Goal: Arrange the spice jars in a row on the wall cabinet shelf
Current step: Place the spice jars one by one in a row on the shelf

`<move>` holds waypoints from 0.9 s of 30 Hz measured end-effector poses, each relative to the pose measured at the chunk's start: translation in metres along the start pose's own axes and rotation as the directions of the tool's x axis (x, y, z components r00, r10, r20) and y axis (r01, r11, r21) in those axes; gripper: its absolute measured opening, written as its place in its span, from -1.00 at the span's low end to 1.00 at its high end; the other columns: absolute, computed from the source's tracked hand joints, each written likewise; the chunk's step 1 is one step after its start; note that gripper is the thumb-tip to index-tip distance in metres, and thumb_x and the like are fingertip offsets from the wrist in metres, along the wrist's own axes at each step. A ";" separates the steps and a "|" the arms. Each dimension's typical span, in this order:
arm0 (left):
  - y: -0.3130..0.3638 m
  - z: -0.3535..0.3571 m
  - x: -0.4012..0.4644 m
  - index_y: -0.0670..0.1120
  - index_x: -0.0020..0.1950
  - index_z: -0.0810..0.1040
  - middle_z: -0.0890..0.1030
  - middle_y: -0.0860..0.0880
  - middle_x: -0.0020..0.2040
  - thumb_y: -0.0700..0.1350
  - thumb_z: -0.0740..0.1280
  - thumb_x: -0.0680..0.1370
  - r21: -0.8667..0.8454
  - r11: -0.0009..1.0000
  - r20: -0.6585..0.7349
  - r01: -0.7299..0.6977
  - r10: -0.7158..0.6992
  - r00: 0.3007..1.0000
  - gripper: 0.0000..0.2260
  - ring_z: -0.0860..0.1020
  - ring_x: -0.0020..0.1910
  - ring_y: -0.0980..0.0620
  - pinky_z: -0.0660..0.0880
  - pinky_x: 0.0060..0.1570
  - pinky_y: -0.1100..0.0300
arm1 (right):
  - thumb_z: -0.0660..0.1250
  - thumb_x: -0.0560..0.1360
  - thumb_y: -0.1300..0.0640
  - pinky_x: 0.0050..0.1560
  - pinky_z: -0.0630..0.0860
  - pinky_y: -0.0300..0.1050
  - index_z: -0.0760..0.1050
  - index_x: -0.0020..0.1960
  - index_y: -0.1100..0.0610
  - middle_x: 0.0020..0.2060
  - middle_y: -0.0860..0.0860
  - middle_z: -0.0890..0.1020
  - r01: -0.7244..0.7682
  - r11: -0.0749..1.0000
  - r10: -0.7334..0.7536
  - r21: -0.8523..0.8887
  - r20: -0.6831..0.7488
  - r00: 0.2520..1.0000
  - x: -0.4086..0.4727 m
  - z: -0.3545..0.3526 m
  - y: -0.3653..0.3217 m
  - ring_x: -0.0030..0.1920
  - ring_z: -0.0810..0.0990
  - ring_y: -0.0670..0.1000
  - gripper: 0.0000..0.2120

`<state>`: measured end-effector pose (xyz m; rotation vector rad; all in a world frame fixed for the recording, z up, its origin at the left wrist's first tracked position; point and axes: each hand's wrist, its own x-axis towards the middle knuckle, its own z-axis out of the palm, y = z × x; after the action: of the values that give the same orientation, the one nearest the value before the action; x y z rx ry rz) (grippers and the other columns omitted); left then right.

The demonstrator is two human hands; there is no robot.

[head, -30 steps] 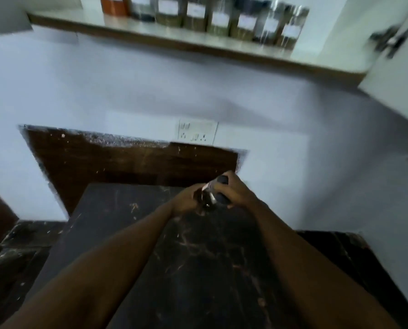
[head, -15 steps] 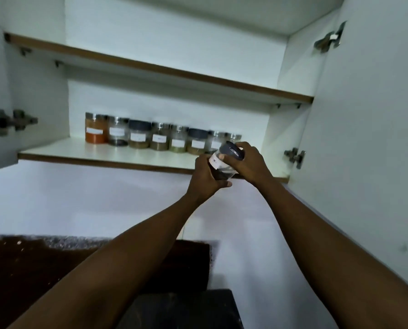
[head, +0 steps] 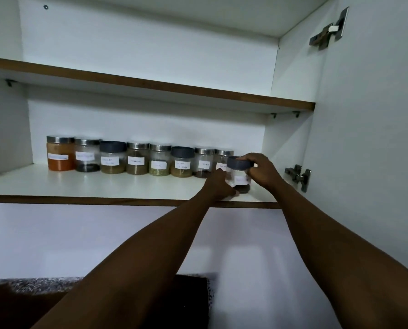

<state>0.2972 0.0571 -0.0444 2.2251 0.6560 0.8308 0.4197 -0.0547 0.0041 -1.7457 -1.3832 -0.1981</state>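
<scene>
Upright dark-lidded jar (head: 239, 176) just right of row's end jar (head: 222, 162), slightly forward. Right hand (head: 261, 170) grip pinching lid; left hand (head: 218, 185) grip pinching base.

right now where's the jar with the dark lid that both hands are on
In the head view, the dark-lidded jar stands at the right end of the lower shelf, just forward of the row, beside the last steel-lidded jar, between both hands.

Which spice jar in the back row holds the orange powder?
The leftmost jar in the row on the lower shelf, steel-lidded and filled with orange spice. The others hold brown, green or dark contents.
</scene>
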 end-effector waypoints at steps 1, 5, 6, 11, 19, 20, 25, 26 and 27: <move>-0.001 0.004 0.007 -0.21 0.42 0.47 0.56 -0.13 0.36 -0.09 0.66 0.36 0.013 1.000 -0.002 0.027 -0.027 1.000 -0.30 0.53 0.35 -0.13 0.39 0.07 0.19 | 0.24 0.31 0.52 -0.09 0.45 -0.31 0.66 0.18 0.10 0.03 -0.01 0.68 -0.018 0.999 0.019 0.027 -0.025 1.000 -0.002 0.002 0.010 0.00 0.57 -0.01 -0.43; -0.002 0.016 0.037 -0.20 0.43 0.46 0.55 -0.14 0.38 -0.12 0.61 0.40 0.077 0.997 0.035 0.030 -0.033 0.999 -0.35 0.53 0.36 -0.13 0.41 0.09 0.18 | 0.33 0.38 0.44 0.21 0.56 -0.02 0.52 0.34 0.04 0.14 -0.09 0.62 -0.077 0.991 0.089 0.111 -0.111 0.990 0.000 0.017 0.038 0.13 0.59 0.01 -0.42; -0.002 0.019 0.043 -0.21 0.43 0.46 0.55 -0.14 0.38 -0.12 0.60 0.42 0.093 0.995 0.035 0.025 -0.029 0.999 -0.37 0.53 0.36 -0.12 0.43 0.12 0.17 | 0.37 0.41 0.42 0.31 0.53 0.01 0.46 0.42 0.06 0.24 -0.04 0.59 -0.082 0.988 0.099 0.134 -0.126 0.987 0.003 0.021 0.042 0.24 0.57 0.06 -0.38; -0.003 0.032 0.065 -0.21 0.47 0.44 0.54 -0.17 0.40 -0.14 0.52 0.49 0.119 0.993 0.066 0.017 -0.025 0.997 -0.42 0.51 0.40 -0.17 0.49 0.30 0.07 | 0.49 0.49 0.26 0.30 0.43 -0.06 0.12 0.56 0.25 0.37 0.22 0.53 -0.317 0.904 0.375 0.286 -0.175 0.910 0.027 0.039 0.069 0.37 0.52 0.21 -0.22; -0.010 0.040 0.073 -0.22 0.28 0.53 0.63 -0.17 0.21 -0.22 0.47 0.48 0.138 0.989 0.076 -0.051 0.040 0.996 -0.62 0.57 0.14 -0.10 0.51 0.09 0.07 | 0.43 0.54 0.21 0.19 0.48 -0.06 0.47 0.31 0.35 0.27 0.26 0.60 -0.457 0.878 0.478 0.142 -0.204 0.855 0.059 0.054 0.088 0.31 0.57 0.25 -0.60; -0.011 0.039 0.074 -0.20 0.29 0.53 0.63 -0.15 0.21 -0.22 0.46 0.47 0.130 0.990 0.081 -0.057 0.047 0.996 -0.61 0.57 0.14 -0.07 0.51 0.10 0.08 | 0.43 0.54 0.22 0.17 0.47 -0.07 0.47 0.32 0.35 0.28 0.26 0.59 -0.461 0.876 0.482 0.143 -0.200 0.853 0.062 0.055 0.088 0.30 0.56 0.25 -0.60; -0.014 0.043 0.075 -0.11 0.35 0.54 0.64 -0.10 0.24 -0.21 0.44 0.47 0.091 0.993 0.080 -0.077 0.070 0.994 -0.56 0.55 0.12 0.01 0.43 0.00 0.25 | 0.40 0.55 0.17 -0.35 0.30 -0.29 0.45 0.30 0.26 0.19 0.21 0.61 -0.473 0.870 0.492 0.139 -0.167 0.855 0.068 0.062 0.094 -0.23 0.53 -0.06 -0.63; -0.014 0.043 0.075 -0.10 0.36 0.54 0.64 -0.10 0.26 -0.20 0.44 0.47 0.093 0.993 0.079 -0.078 0.071 0.994 -0.56 0.52 0.11 0.03 0.41 0.01 0.26 | 0.40 0.55 0.16 -0.37 0.26 -0.28 0.44 0.29 0.25 0.17 0.20 0.61 -0.478 0.867 0.496 0.138 -0.172 0.851 0.069 0.064 0.096 -0.31 0.44 -0.14 -0.64; -0.014 0.042 0.075 -0.10 0.37 0.54 0.63 -0.10 0.27 -0.20 0.43 0.48 0.098 0.992 0.081 -0.079 0.071 0.994 -0.55 0.51 0.11 0.05 0.40 0.03 0.24 | 0.40 0.55 0.16 -0.35 0.28 -0.24 0.44 0.28 0.25 0.15 0.19 0.61 -0.482 0.866 0.499 0.134 -0.175 0.849 0.070 0.065 0.097 -0.33 0.40 -0.16 -0.65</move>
<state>0.3745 0.0967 -0.0511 2.3733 0.5926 0.7585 0.5038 0.0410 -0.0442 -1.8866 -0.7497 -0.0310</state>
